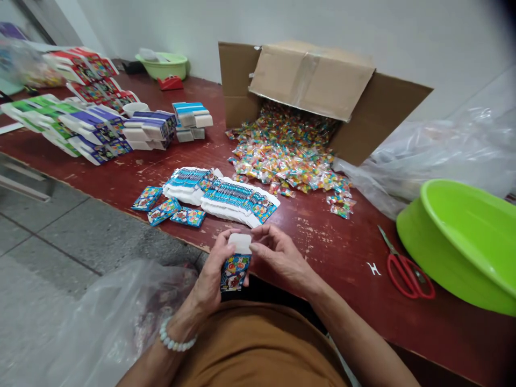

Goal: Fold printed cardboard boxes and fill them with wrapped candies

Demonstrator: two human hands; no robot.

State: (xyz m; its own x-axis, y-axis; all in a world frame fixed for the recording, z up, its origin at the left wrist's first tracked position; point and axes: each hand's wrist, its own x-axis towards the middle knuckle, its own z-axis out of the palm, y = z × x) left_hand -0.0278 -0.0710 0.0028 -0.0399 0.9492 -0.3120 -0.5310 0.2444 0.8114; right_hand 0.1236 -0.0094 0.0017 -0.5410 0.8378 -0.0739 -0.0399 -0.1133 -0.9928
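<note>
Gripping narrowly, both hands hold a small printed cardboard box [235, 272] upright over the lap, its smooth white flap sticking up. The left hand [210, 269] wraps the box's side; the right hand [278, 255] pinches the flap's edge. Ahead, flat blue cartons [239, 198] lie on the scuffed red table [322, 252], near a heap of glossy plastic sachets [282, 150].

Two hands, the left hand [212, 269] and the right hand [278, 258], are holding one small printed box [236, 271], while three flat printed cards [164, 210] and two white-and-blue stacks [239, 199] are lying on the bench [322, 236]; one cardboard carton [312, 80], two green basins [463, 242], one pair of scissors [407, 277] and one tape dispenser [170, 83] are sitting nearby.
</note>
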